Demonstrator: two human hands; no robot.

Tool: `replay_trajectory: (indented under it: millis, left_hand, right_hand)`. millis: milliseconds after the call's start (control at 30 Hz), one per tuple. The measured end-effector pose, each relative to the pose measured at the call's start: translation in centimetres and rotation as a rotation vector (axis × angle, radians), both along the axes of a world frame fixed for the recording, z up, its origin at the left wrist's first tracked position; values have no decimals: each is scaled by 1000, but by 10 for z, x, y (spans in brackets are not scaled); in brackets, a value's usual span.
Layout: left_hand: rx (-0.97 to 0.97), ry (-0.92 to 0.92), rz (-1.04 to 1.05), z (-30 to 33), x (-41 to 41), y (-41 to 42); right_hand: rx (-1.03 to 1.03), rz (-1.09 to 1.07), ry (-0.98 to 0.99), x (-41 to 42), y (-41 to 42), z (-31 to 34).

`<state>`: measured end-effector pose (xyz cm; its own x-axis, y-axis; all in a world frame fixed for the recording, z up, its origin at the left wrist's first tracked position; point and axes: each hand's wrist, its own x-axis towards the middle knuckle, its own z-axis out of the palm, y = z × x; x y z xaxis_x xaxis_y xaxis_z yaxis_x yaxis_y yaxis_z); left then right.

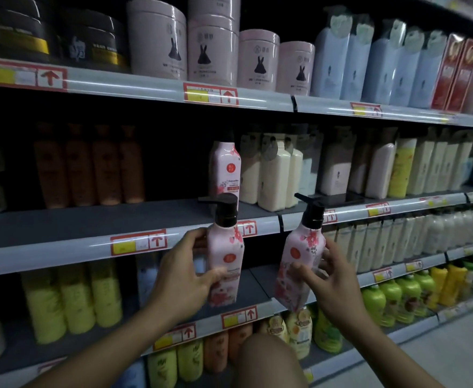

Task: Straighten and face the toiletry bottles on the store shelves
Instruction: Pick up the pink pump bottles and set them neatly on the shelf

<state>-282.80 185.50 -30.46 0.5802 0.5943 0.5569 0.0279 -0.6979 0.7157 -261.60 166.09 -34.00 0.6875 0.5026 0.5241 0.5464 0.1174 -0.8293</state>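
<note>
- Nearest us, our bare knee (268,359) rises at the bottom edge, in front of the lowest shelf rows.
- Our left hand (186,271) grips a pale pink plastic pump bottle with red blossom print and a black pump top (225,256); the thumb crosses its front label and the fingers curl round its left side. We hold it upright in the air, in front of the shelf edge, its spout pointing left.
- Our right hand (329,278) grips a second pink blossom-print pump bottle with a black pump (299,261); the thumb presses on its front, the fingers wrap behind. This one tilts, its top leaning right, its base hanging over the lower shelf edge.
- Behind both bottles runs the grey shelf edge strip with red and yellow price tags (138,242).
- On that middle shelf, just behind the left bottle, a third pink blossom-print bottle (225,169) stands upright, label facing us; the raised pump hides its foot.
- Just right of it stand cream-white pump bottles (275,175); to the left the dark shelf board lies bare up to a row of orange-brown bottles (89,166) set far back.
- Below, yellow bottles (72,298) stand at left and green ones (392,298) at right.
- On the top shelf stand pale pink round tubs with black rabbit marks (212,49), black jars (89,43) and light blue bottles (355,60).
</note>
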Motion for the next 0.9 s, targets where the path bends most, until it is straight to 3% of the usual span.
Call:
replay_trajectory:
  millis: [533,900]
  left_hand:
    - [-86,453,65,-101,43,12]
    - [-168,435,142,-113,96,38]
  right_hand:
    - [-359,-8,36,52,-3,-98]
    - [-304,180,217,87,52,-112]
